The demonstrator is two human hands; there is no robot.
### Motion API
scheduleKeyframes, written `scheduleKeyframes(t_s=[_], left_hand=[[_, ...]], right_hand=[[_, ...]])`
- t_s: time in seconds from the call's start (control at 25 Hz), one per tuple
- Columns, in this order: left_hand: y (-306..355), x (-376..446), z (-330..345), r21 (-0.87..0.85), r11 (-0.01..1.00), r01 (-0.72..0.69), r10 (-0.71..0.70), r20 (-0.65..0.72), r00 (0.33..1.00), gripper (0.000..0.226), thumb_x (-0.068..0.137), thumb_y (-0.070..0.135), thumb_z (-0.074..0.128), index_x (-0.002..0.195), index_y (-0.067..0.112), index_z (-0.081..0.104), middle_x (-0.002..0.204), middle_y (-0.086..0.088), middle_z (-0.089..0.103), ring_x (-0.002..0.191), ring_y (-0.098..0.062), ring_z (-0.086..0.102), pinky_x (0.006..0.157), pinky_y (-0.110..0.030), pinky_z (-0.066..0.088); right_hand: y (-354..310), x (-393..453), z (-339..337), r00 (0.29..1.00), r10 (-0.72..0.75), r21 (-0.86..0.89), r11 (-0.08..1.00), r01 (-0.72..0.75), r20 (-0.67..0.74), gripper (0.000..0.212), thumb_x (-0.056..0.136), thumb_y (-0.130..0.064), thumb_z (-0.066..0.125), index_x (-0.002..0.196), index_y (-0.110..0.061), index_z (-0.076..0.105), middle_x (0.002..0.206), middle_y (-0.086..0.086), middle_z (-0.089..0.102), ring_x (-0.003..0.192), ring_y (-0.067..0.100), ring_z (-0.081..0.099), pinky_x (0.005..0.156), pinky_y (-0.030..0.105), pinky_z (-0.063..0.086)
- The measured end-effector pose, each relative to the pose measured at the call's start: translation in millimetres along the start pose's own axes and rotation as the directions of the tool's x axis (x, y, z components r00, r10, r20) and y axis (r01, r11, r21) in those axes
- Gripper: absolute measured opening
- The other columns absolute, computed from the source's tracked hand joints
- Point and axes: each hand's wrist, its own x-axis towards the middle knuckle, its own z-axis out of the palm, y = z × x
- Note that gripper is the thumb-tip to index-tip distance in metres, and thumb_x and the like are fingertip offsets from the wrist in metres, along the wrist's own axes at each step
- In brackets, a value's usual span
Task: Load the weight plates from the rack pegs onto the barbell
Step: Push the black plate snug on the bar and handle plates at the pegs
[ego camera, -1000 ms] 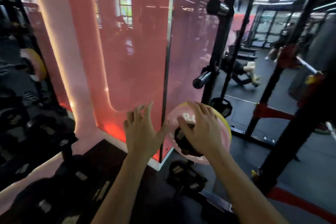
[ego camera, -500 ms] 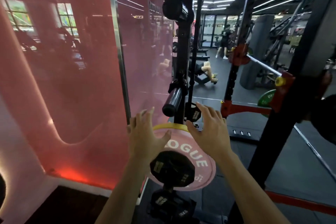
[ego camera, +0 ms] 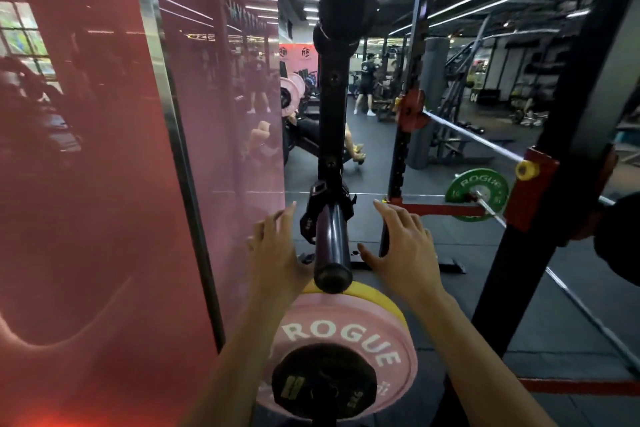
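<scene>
Right below you a pink plate (ego camera: 349,326) lettered ROGUE sits on a lower rack peg, face towards you, with a yellow plate (ego camera: 377,295) directly behind it showing only its rim, and a small black plate (ego camera: 323,388) in front over its centre. Above them an empty dark peg (ego camera: 332,246) points at you. To your right, a green plate (ego camera: 476,192) sits on the barbell (ego camera: 474,137), which rests across the rack.

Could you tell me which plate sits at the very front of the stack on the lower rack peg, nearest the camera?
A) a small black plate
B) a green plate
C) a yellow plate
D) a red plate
A: the small black plate covers the centre of the pink ROGUE plate, with the yellow plate showing only as a rim behind.
</scene>
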Motion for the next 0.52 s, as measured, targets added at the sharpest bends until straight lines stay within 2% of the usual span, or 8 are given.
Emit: scheduleKeyframes(t_s=[0.04, 0.12, 0.24, 0.32, 0.44, 0.52], left_hand=[[-3.9, 12.0, 2.5, -0.006, 1.0, -0.022, 0.022, -0.008, 1.0, 0.107, 0.061, 0.084, 0.052, 0.149, 0.026, 0.029, 0.141, 0.0, 0.042, 0.124, -0.024, 0.034, 0.099, -0.048, 0.037], [-10.9, 33.7, 9.2, -0.012, 0.997, -0.082, 0.081, -0.034, 0.996, 0.103, 0.066, 0.085, 0.056, 0.147, 0.027, 0.031, 0.138, -0.001, 0.044, 0.12, -0.024, 0.036, 0.094, -0.047, 0.037], [-15.0, 56.1, 22.3, -0.014, 0.991, -0.13, 0.13, 0.002, 0.992, 0.089, 0.076, 0.065, 0.067, 0.15, 0.031, 0.03, 0.14, 0.001, 0.045, 0.123, -0.024, 0.038, 0.096, -0.045, 0.036], [-13.9, 63.8, 31.0, 0.004, 0.987, -0.163, 0.162, 0.021, 0.987, 0.078, 0.079, 0.054, 0.056, 0.151, 0.032, 0.032, 0.137, 0.002, 0.051, 0.122, -0.028, 0.044, 0.093, -0.047, 0.038], [-12.0, 69.9, 37.6, -0.003, 0.985, -0.173, 0.173, 0.01, 0.985, 0.073, 0.079, 0.055, 0.035, 0.148, 0.031, 0.039, 0.126, 0.003, 0.062, 0.112, -0.03, 0.053, 0.088, -0.046, 0.041], [-14.7, 71.8, 42.9, -0.016, 0.981, -0.193, 0.192, -0.03, 0.981, 0.066, 0.082, 0.053, 0.046, 0.144, 0.03, 0.046, 0.12, 0.004, 0.065, 0.107, -0.028, 0.056, 0.084, -0.042, 0.041]], right_hand=[[-1.2, 8.2, 5.9, 1.0, 0.004, -0.024, 1.0, -0.004, 0.002, 0.079, 0.079, -0.043, 0.074, 0.146, -0.024, 0.036, 0.14, -0.002, 0.049, 0.127, 0.022, 0.042, 0.102, 0.04, 0.037], [-4.2, 23.3, 16.4, 1.0, 0.019, -0.053, 0.998, -0.019, 0.015, 0.081, 0.079, -0.044, 0.073, 0.147, -0.025, 0.035, 0.141, -0.003, 0.047, 0.127, 0.022, 0.04, 0.102, 0.041, 0.037], [-7.4, 39.9, 32.4, 0.999, 0.021, -0.068, 0.998, -0.019, 0.033, 0.08, 0.08, -0.048, 0.071, 0.148, -0.023, 0.034, 0.143, -0.003, 0.046, 0.127, 0.022, 0.04, 0.1, 0.04, 0.038], [-7.5, 45.9, 40.2, 0.999, 0.011, -0.082, 0.997, -0.008, 0.035, 0.082, 0.079, -0.049, 0.072, 0.148, -0.021, 0.036, 0.142, -0.002, 0.047, 0.126, 0.023, 0.041, 0.098, 0.041, 0.041], [-3.9, 49.8, 47.8, 0.999, -0.001, -0.092, 0.996, 0.006, 0.046, 0.086, 0.076, -0.046, 0.076, 0.148, -0.022, 0.036, 0.142, -0.002, 0.048, 0.125, 0.024, 0.043, 0.096, 0.042, 0.043], [-0.8, 50.0, 50.3, 0.997, -0.023, -0.088, 0.996, 0.029, 0.071, 0.087, 0.077, -0.046, 0.075, 0.149, -0.026, 0.032, 0.143, -0.003, 0.046, 0.126, 0.022, 0.041, 0.096, 0.041, 0.042]])
